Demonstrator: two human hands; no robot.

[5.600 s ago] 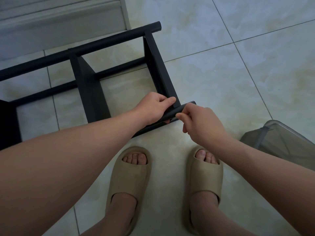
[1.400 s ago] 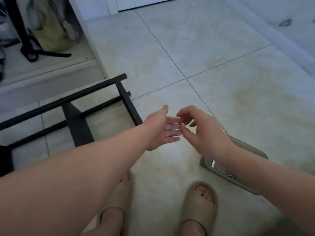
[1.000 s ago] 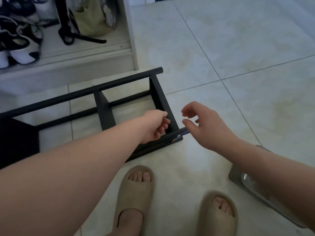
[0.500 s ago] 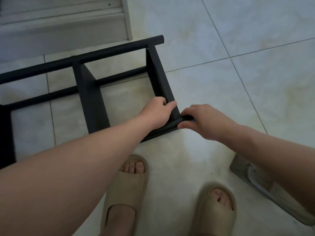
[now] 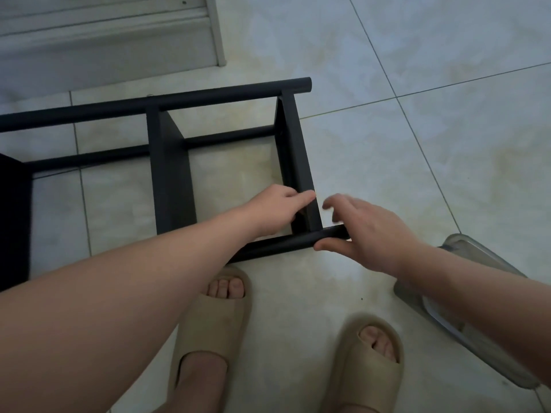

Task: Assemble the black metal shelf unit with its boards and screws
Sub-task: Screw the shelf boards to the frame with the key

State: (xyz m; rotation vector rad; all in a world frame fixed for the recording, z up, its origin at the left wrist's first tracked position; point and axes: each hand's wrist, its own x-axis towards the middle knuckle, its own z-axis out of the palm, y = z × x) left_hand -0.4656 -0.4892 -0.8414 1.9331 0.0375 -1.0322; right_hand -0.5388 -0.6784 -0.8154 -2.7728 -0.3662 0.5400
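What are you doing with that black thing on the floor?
A person is putting together a black metal shelf frame that lies on its side on the tiled floor. Their left hand rests on the end board at the near corner. Their right hand, fingers spread, touches the end of the near tube with its thumb. A clear plastic container sits nearby.

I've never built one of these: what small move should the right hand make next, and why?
The right hand should probably lower its fingers onto the end of the near tube. Only its thumb touches the tube; the fingers are spread above, while the left hand touches the end board at that corner.
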